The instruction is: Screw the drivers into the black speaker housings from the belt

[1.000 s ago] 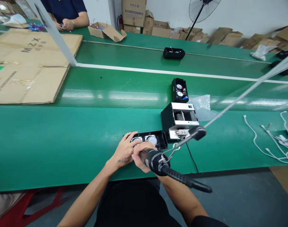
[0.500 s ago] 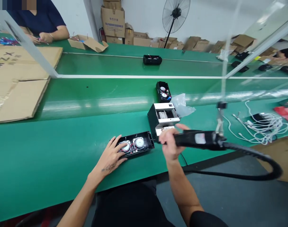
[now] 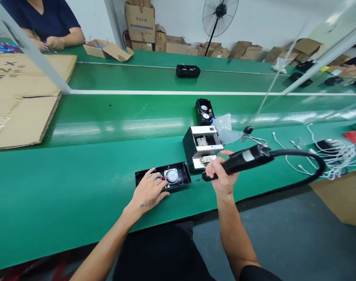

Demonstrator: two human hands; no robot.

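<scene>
Green matting covers the long bench [image 3: 78, 171], and the open black speaker shell [image 3: 164, 177] near its front edge serves as the landmark. Two round drivers sit inside the shell. My left hand [image 3: 148, 192] lies on the shell's front left part, fingers spread loosely over one driver, grasping nothing. Just right of the shell my right hand [image 3: 221, 175] is clenched round a black electric driver [image 3: 239, 160], its tip pointing down-left toward the shell, its thick cable [image 3: 309, 171] looping off to the right. A black-and-white box [image 3: 202, 146] stands just behind and right of the shell, with a clear bag [image 3: 225, 128] beyond it. A second shell [image 3: 205, 111] lies farther back, a third [image 3: 187, 71] farther still. White cables [image 3: 333, 156] are heaped well right of the shell. Flat cardboard [image 3: 20, 101] lies well to its left. Far behind and left, another person's hands [image 3: 53, 42] rest on the bench
</scene>
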